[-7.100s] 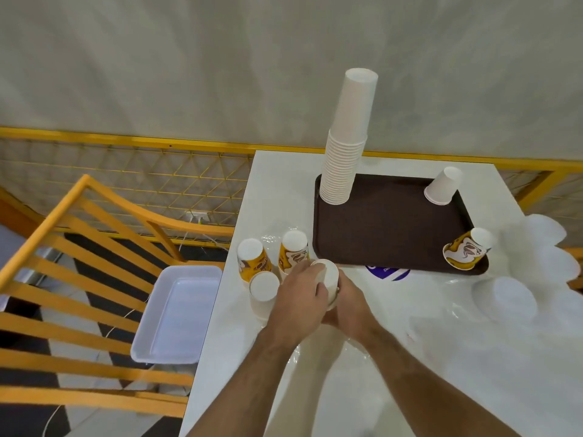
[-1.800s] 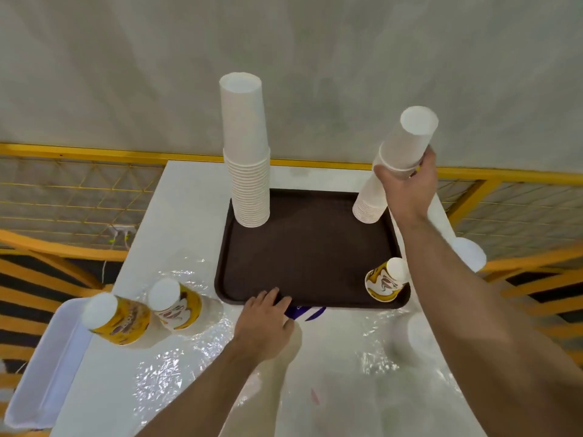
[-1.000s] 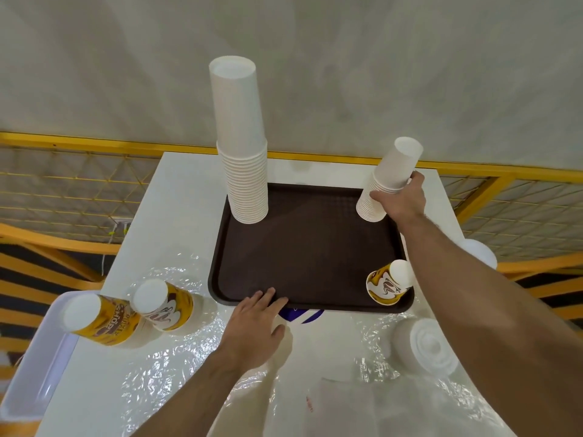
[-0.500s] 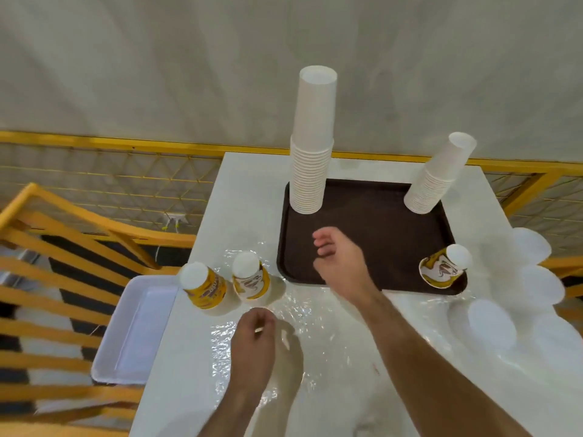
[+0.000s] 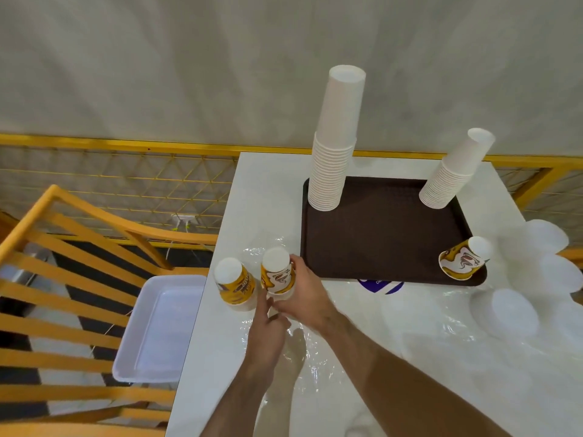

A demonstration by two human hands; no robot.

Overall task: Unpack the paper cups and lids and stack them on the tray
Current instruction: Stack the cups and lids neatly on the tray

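Right hand (image 5: 304,299) wraps a yellow printed cup (image 5: 277,274), upside down beside its twin (image 5: 235,283) near the table's left edge; the lettering blurs. Left hand (image 5: 268,332) points a finger at its base, holding nothing. Crinkly clear wrap (image 5: 394,342) underfoot. On the brown tray (image 5: 378,238): two white stacks (image 5: 334,152) and (image 5: 454,175).

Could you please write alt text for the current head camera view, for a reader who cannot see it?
The person's right hand grips an upturned printed cup on the white table, left hand beside it, another printed cup alongside. The brown tray holds a tall cup stack, a shorter stack and one printed cup.
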